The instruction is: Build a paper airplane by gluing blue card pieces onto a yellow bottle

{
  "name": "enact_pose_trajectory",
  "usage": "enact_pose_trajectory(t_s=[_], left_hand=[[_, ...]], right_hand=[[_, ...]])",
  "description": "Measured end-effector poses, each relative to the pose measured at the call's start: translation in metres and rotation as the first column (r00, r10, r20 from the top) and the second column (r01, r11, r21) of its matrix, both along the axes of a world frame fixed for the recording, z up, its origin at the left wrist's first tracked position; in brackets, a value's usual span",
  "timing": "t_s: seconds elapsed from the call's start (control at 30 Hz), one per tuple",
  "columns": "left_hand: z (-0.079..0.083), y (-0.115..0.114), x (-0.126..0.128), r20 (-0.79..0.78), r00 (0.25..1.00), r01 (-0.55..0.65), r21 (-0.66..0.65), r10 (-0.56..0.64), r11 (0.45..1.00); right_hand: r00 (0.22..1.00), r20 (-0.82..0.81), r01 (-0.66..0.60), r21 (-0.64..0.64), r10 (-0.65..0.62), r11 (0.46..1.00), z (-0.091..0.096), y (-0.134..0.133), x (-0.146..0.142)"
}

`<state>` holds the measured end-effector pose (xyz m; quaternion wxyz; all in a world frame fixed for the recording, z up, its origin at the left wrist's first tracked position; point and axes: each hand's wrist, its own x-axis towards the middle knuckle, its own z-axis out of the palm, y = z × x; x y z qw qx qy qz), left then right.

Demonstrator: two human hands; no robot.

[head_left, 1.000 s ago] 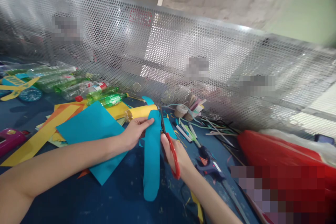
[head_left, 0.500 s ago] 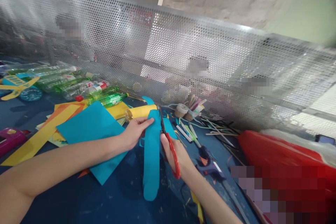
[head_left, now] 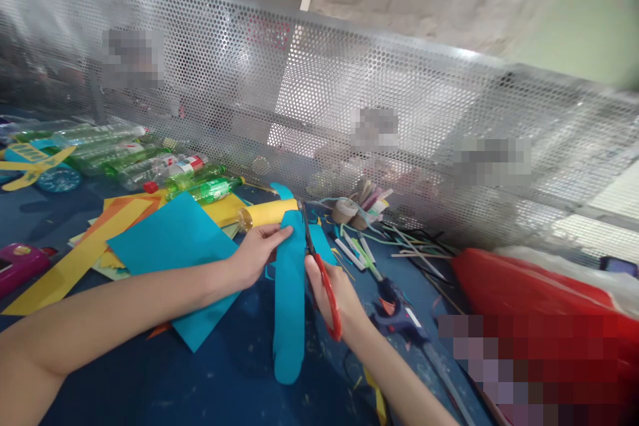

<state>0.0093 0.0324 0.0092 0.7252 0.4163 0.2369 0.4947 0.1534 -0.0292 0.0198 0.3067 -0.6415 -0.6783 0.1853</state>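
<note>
A long blue paper strip (head_left: 289, 306) with rounded ends hangs upright from my left hand (head_left: 262, 249), pinched near its top between thumb and fingers. My right hand (head_left: 332, 286) is closed round the red handles of a pair of scissors (head_left: 333, 306). Their dark blades point up along the strip's right edge, close to its top end. Just behind the strip lies a bottle wrapped in yellow paper (head_left: 269, 213). Under my left forearm is a large blue sheet of paper (head_left: 174, 239). Small blue scraps lie behind the scissors.
Several plastic bottles (head_left: 212, 191) lie at the back left, with yellow and orange paper (head_left: 90, 253) in front. A glue gun (head_left: 399, 316), glue sticks (head_left: 352, 251) and a red bag (head_left: 529, 286) are on the right. A perforated metal screen (head_left: 319, 80) borders the blue table.
The strip's top has dipped very slightly beside the blades. Both hands keep almost the same place and grip.
</note>
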Motion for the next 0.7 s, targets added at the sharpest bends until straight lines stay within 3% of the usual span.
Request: enact_pose_trajectory(t_s=[0.7], left_hand=[[-0.0014, -0.0026, -0.0002, -0.005, 1.0, 0.008, 0.019, -0.008, 1.0]], right_hand=[[0.999, -0.043, 0.022, -0.002, -0.022, 1.0, -0.0071, 0.0023, 0.0005]])
